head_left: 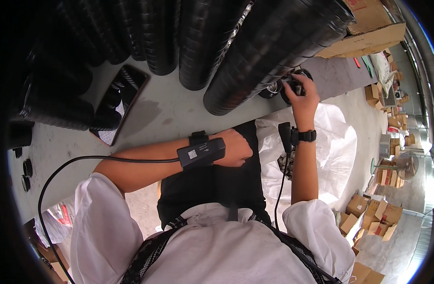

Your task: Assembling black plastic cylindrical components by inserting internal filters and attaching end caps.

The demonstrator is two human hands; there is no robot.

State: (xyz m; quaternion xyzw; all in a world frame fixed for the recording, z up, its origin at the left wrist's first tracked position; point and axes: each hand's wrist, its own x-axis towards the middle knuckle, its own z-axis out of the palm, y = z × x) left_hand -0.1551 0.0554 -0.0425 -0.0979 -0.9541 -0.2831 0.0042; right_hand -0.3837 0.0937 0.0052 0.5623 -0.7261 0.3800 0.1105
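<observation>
The right hand (303,97) reaches over the right part of the tabletop (172,102), its thumb and forefinger curled around a small cluster of black round pieces (296,88); whether the fingers are clamped on one of them or only touching, I cannot tell. The cluster lies just right of the near end of the largest black ribbed column (273,52), and a shiny dark round piece (271,89) sits between the two. The left hand (233,147) is folded into a loose fist above the black-clad lap, near the near edge of the tabletop, its fingers together; the inside of the palm is hidden. A black sensor box (202,154) is strapped to the left wrist, with a black cable running off to the left, and a black wrist strap (306,136) with a smaller unit is on the right one. More black ribbed columns (160,38) stand side by side along the far left of the tabletop, and a phone (120,104) with a glossy, reflecting screen lies in front of them. Near the right forearm is an open white sack (333,142) with small greyish pieces inside. Farther right, cardboard boxes (373,213) and a fan (406,165) stand on the floor.
</observation>
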